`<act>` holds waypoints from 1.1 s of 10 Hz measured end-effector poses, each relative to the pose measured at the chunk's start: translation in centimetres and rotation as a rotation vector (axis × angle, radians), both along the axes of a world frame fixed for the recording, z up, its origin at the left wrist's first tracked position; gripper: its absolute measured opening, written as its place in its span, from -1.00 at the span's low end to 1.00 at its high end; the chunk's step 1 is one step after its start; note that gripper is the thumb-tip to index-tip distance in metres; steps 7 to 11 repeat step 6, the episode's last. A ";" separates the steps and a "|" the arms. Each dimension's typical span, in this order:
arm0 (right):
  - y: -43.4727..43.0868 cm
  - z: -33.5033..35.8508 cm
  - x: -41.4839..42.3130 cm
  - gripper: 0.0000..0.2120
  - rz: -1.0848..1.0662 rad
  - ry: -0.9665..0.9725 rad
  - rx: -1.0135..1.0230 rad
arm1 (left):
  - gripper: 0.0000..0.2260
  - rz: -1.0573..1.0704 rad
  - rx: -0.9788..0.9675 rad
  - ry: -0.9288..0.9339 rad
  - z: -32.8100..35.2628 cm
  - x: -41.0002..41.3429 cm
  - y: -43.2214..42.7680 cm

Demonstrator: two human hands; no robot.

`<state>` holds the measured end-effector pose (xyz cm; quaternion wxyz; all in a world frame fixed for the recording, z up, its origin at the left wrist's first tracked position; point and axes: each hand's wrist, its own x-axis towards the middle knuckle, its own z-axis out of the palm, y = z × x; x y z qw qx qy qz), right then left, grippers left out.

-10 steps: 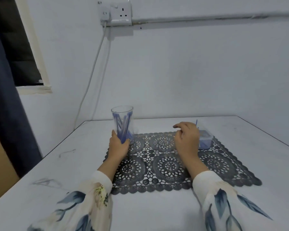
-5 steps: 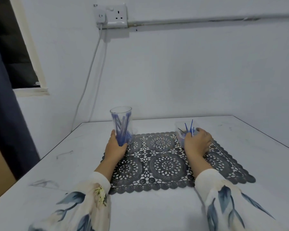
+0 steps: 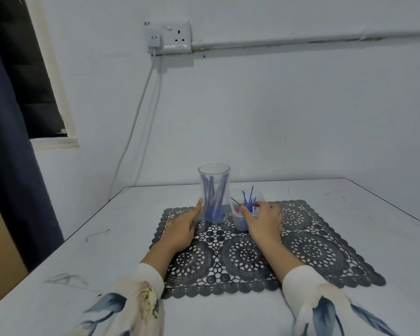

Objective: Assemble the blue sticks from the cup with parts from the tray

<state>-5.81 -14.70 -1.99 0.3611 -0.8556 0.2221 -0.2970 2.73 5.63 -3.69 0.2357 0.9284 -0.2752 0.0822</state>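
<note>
A clear cup [image 3: 214, 180] holding several blue sticks [image 3: 215, 202] stands upright on the far left part of the grey lace mat [image 3: 320, 251]. My left hand [image 3: 181, 229] lies just left of the cup's base, its straight thumb touching the cup's left wall; no fingers show round the cup. Right beside the cup sits a small clear tray [image 3: 239, 220] with thin blue parts [image 3: 249, 201] sticking up and something red inside. My right hand [image 3: 264, 223] grips the tray from its right and near side, fingers curled over its rim.
The mat lies on a white table [image 3: 349, 214] whose far edge meets a white wall. A socket [image 3: 172, 37] with a cable hanging down is on the wall. A dark curtain [image 3: 15, 178] hangs at the left, past the table's left edge.
My right hand took hold of the tray and slid it left until it stood next to the cup. The cup moved right, further onto the mat, and my left hand's grip on it loosened.
</note>
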 end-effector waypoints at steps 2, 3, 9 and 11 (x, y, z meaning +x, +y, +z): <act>-0.1 0.2 -0.3 -0.58 0.015 0.016 -0.014 | -0.30 -0.071 0.046 -0.022 -0.1 0.1 0.0; 0.0 0.3 -0.4 -0.59 0.020 0.021 -0.013 | -0.32 -0.050 0.021 -0.033 -0.1 -0.1 0.0; -0.8 1.0 -1.1 -0.67 0.057 0.026 0.111 | -0.76 0.043 -0.125 0.045 2.5 -1.9 2.3; -0.8 1.0 -1.1 -0.67 0.057 0.026 0.111 | -0.76 0.043 -0.125 0.045 2.5 -1.9 2.3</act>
